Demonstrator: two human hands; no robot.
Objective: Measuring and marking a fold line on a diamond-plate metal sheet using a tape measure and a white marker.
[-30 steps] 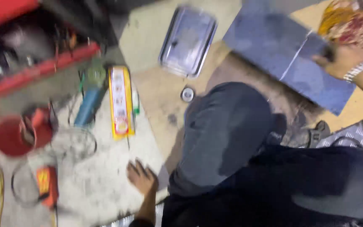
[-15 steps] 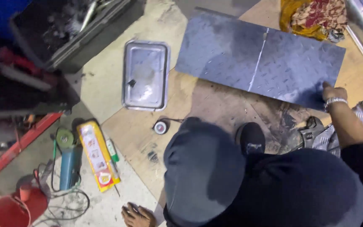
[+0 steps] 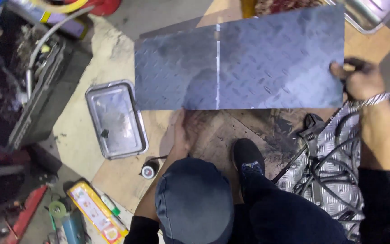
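Plate (image 3: 267,63), grey chequered steel with a pale line across it, is held at both ends above the floor (image 3: 113,45). Right hand (image 3: 359,80) is closed on its right edge, fingers curled over the rim. Left hand (image 3: 187,131) is laid open under the lower edge near the left end; palm is flat, fingertips are hidden behind the plate.

Packages and labels:
- Yellow box (image 3: 96,211), long and flat with a white and red printed panel, is seen below-left of the left hand, on the floor. Lower end is cut off by the frame.
- Small round tape roll (image 3: 148,171), white face with a red centre, is seen just below the left hand.
- Yellow strip label (image 3: 45,17) on a dark case, far up-left of the left hand, is partly cut off.

Steel tray (image 3: 116,119) lies just left of the left hand.

Hard to make out:
- Second tray (image 3: 369,16), above the right hand, is cropped by the top edge.
- Wrench (image 3: 312,131) and black cables (image 3: 339,171), below the right hand, lie on a second chequered sheet (image 3: 335,135), largely covered by arm and leg.
- Toolbox (image 3: 28,90) contents at far left are too dark to read.
- Patterned item at the top edge is mostly hidden behind the plate.
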